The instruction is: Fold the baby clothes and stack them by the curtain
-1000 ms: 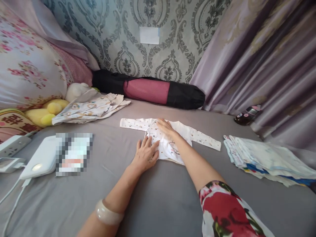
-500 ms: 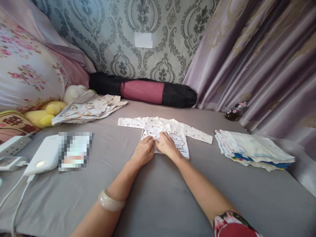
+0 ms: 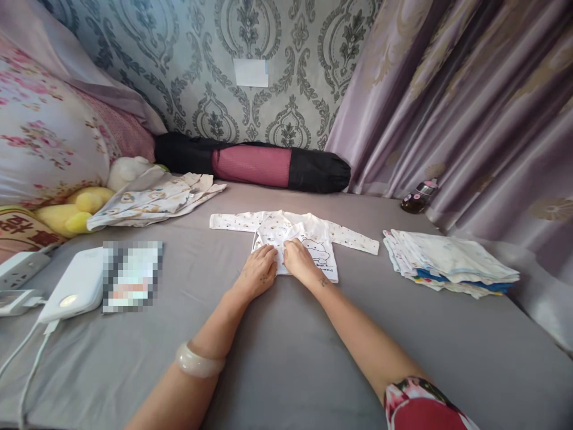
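A white baby shirt [image 3: 271, 222] lies face up on the grey sheet, its long sleeves spread to both sides. Small prints cover its sleeves and upper front, and an outlined cartoon animal marks the lower right. My left hand [image 3: 258, 272] is on the shirt's lower left edge, fingers together and bent over the cloth. Close beside it, my right hand [image 3: 301, 263] has its fingers curled on the front, pinching the fabric left of the cartoon. The fingertips of both hands are partly hidden.
Folded clothes [image 3: 452, 260] are stacked at right, near a bottle [image 3: 418, 196]. A rolled bag [image 3: 250, 165] lies along the wall. At left are a printed garment [image 3: 156, 200], a yellow plush toy [image 3: 76, 212], a white power bank [image 3: 78, 283] with cables, and a power strip [image 3: 22, 267].
The view has shifted slightly, so everything sits a little further left. Both hands stay on the shirt's lower front, with the right fingers a little more curled.
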{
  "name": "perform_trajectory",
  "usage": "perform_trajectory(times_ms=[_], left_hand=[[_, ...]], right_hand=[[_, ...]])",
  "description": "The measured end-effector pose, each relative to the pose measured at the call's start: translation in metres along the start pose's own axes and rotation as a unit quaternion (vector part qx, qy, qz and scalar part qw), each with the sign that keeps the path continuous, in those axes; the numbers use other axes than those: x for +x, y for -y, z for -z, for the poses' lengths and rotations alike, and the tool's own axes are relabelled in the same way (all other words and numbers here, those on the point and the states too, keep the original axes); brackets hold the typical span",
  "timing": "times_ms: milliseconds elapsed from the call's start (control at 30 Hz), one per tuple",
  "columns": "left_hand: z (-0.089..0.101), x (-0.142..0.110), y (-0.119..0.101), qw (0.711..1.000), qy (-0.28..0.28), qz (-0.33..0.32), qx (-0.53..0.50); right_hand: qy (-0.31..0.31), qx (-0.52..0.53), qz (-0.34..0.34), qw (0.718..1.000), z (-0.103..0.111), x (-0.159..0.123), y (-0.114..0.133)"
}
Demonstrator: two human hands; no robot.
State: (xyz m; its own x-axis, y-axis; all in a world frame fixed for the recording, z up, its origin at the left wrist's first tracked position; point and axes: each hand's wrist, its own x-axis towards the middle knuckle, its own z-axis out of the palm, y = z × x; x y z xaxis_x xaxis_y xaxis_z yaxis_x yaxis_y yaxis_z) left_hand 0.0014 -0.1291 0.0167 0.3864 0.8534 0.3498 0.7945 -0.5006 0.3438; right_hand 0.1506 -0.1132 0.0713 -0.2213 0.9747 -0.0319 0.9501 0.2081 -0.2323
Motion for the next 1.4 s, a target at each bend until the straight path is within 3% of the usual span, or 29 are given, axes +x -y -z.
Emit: perform_trajectory(times_ms=[200, 400, 567, 667, 733, 767, 933, 1200, 1300, 1400], left_hand=[[0.005, 0.000, -0.005, 1.000, 0.019, 0.012, -0.011], [0.008, 0.000, -0.007, 0.999, 0.031, 0.005, -0.009], [0.012, 0.000, -0.012, 0.998, 0.055, 0.009, 0.007], [0.014, 0.001, -0.019, 0.998, 0.055, -0.013, 0.004], [0.014, 0.001, -0.022, 0.998, 0.057, -0.021, 0.004], [0.013, 0.001, -0.023, 0.998, 0.062, -0.021, 0.009], [0.011, 0.001, -0.020, 0.997, 0.075, 0.005, 0.034], [0.015, 0.001, -0.024, 0.997, 0.064, 0.008, 0.043], [0.015, 0.003, -0.029, 0.998, 0.053, 0.001, 0.044], [0.011, 0.005, -0.033, 0.998, 0.048, -0.009, 0.037]], right_hand=[[-0.009, 0.026, 0.028, 0.999, 0.000, -0.007, 0.004], [-0.037, -0.002, 0.091, 0.995, -0.009, -0.036, 0.013], [0.001, 0.070, 0.168, 0.983, 0.006, -0.047, -0.003], [-0.038, 0.105, 0.096, 0.989, 0.016, -0.030, -0.030], [-0.105, 0.070, 0.020, 0.992, 0.015, -0.015, -0.050], [-0.110, 0.042, -0.006, 0.993, 0.011, -0.009, -0.059], [-0.027, -0.042, -0.065, 0.997, -0.014, -0.005, -0.078], [-0.007, -0.043, 0.058, 0.997, -0.017, -0.061, -0.065], [0.017, -0.016, 0.106, 0.994, -0.009, -0.085, -0.058], [0.068, 0.061, 0.154, 0.984, 0.010, -0.092, -0.054]])
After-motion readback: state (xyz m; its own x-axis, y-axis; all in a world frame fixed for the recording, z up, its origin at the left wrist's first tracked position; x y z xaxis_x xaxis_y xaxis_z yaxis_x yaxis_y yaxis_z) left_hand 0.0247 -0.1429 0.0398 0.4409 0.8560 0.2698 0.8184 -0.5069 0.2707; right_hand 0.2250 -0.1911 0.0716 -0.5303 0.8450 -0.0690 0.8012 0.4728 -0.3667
